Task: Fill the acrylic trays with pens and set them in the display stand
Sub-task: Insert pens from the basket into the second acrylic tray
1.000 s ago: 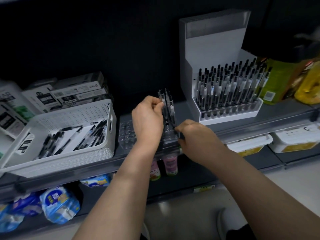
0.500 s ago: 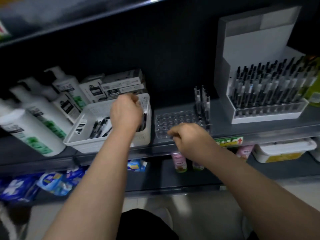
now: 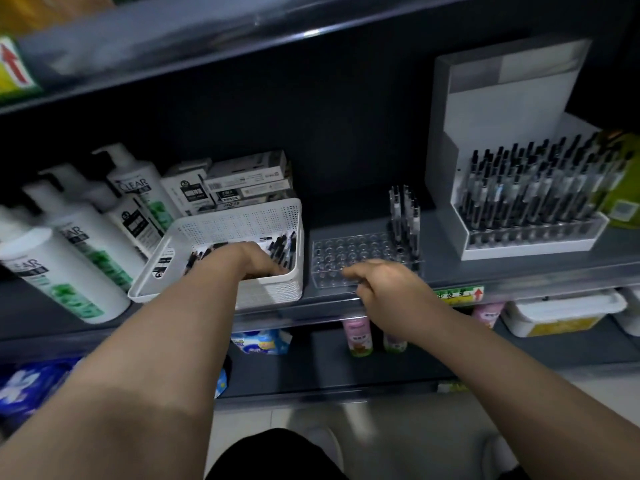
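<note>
A clear acrylic tray (image 3: 346, 252) with rows of holes lies on the dark shelf. Several pens (image 3: 403, 216) stand upright in its far right corner. My right hand (image 3: 384, 289) is at the tray's near edge, its index finger over the top and thumb below, pinching the rim. To the left, a white perforated basket (image 3: 242, 216) holds loose black pens (image 3: 282, 249). My left hand (image 3: 249, 263) reaches down into it among the pens, and its fingertips are hidden. At the right, the white display stand (image 3: 512, 133) carries a tray full of pens (image 3: 533, 202).
White shampoo pump bottles (image 3: 69, 271) crowd the shelf left of the basket. Pen boxes (image 3: 242, 181) are stacked behind it. An upper shelf (image 3: 242, 39) overhangs. The lower shelf holds small bottles (image 3: 358, 336), packets and white tubs (image 3: 561, 311).
My left hand left the upright pens in the tray and moved left into the white basket. My right hand stayed at the tray's near edge. The view shifted left.
</note>
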